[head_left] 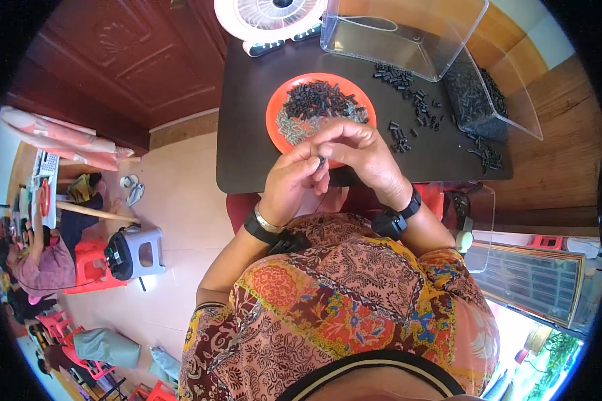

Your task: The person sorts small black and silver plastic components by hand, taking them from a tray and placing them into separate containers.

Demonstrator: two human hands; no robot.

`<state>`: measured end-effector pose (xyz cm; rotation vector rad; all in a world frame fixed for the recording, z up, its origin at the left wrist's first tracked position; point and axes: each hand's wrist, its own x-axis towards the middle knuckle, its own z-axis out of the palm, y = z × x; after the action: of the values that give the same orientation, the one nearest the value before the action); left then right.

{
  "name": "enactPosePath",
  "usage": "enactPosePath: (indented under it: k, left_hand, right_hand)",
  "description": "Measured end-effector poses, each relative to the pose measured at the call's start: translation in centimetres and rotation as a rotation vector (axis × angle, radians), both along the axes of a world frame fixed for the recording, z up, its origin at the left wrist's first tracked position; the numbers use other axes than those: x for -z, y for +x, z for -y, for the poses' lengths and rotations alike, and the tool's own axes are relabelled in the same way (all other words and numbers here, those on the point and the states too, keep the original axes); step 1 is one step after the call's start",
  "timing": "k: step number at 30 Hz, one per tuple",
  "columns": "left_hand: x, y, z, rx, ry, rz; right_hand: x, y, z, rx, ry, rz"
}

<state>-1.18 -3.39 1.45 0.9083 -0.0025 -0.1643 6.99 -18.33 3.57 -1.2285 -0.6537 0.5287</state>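
My two hands meet just in front of a round red plate (271, 119), above the near edge of the dark table. In a pinch, my left hand (291, 176) holds a small dark cylindrical piece (322, 162) near its fingertips. Thumb and fingers of my right hand (364, 152) are pressed together right beside that piece; whatever they hold is hidden. Black short cylinders (319, 98) are heaped at the back of the plate. Nearer to me lie small clear or greyish pieces (289, 128), partly covered by my right hand.
Loose black cylinders (419, 107) lie scattered on the dark table (244, 127), right of the plate. A clear bin (388, 47) and another clear container (478, 100) with black pieces stand behind. A white fan (271, 17) is at the back. A person (47, 264) sits far left near stools.
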Motion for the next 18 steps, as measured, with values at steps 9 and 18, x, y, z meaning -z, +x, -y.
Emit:
enactPosePath:
  k: [9,18]
  left_hand:
    - [0.5,0.3,-0.5,-0.055,0.010,0.012]
    - [0.9,0.3,-1.0,0.005,-0.089,0.019]
  right_hand:
    - [0.3,0.1,-0.6,0.028,-0.057,-0.024]
    - [2.1,-0.4,-1.1,0.119,0.044,0.071]
